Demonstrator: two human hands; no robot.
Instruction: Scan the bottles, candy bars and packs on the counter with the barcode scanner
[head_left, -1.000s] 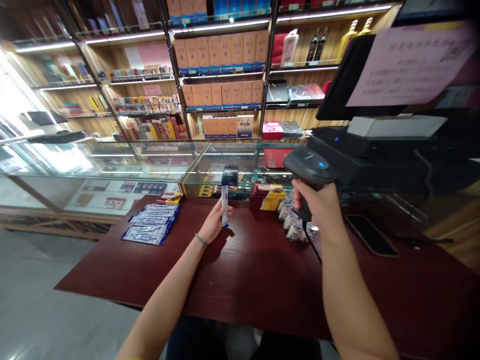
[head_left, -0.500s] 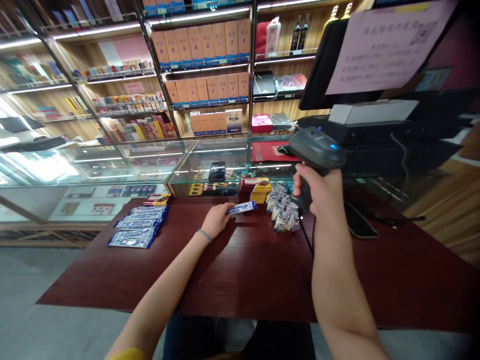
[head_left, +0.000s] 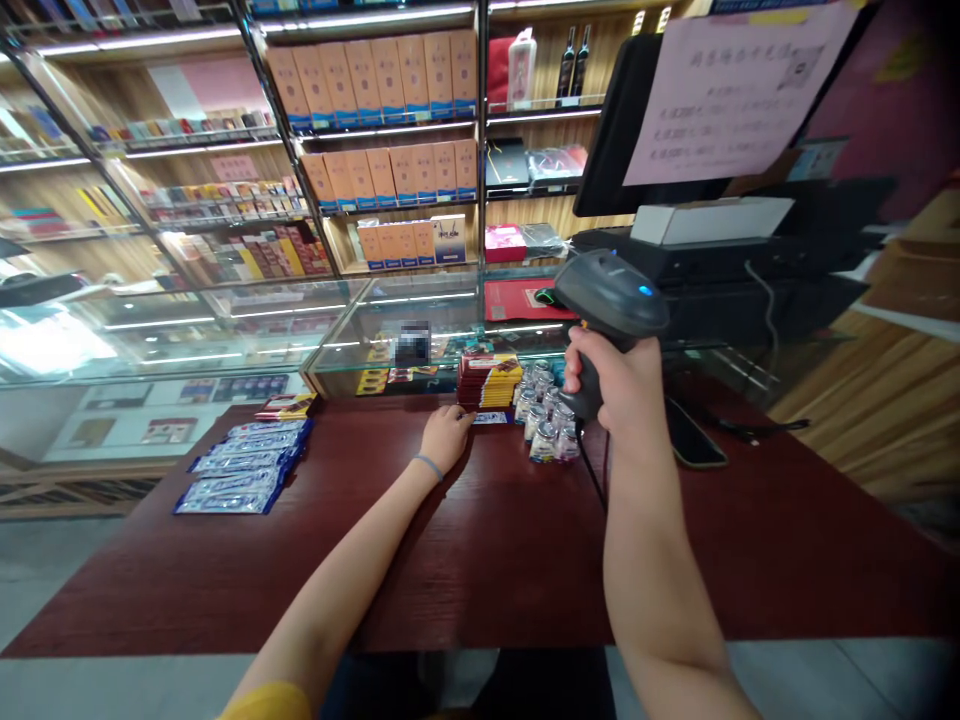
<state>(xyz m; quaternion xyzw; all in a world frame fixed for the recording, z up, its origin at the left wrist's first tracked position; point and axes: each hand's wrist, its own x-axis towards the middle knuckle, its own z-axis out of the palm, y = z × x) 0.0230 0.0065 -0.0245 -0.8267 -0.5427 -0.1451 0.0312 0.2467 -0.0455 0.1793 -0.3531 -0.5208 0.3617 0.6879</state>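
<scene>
My right hand (head_left: 628,378) is closed round the handle of a dark barcode scanner (head_left: 611,292), raised above the table, its blue light on and its cable hanging down. At the table's far side my left hand (head_left: 448,437) has its closed fingers on the left end of a slim blue-and-white packet (head_left: 493,418). That packet lies low, right in front of a stack of red and yellow chocolate bars (head_left: 489,382). Small clear-lidded jars (head_left: 546,415) stand in a cluster to its right. More blue-and-white packets (head_left: 244,462) overlap in a row at the left.
The dark red table (head_left: 420,570) meets a glass display counter (head_left: 405,310). A few red-and-yellow packs (head_left: 289,407) lie at its far left corner. On the right are a black phone-like slab (head_left: 694,435), a cable (head_left: 772,430) and a monitor (head_left: 611,130) with a paper sheet.
My left hand has lowered the slim packet from a tilted hold to the table, close to the chocolate stack. The scanner stays in my right hand. The view has shifted slightly right.
</scene>
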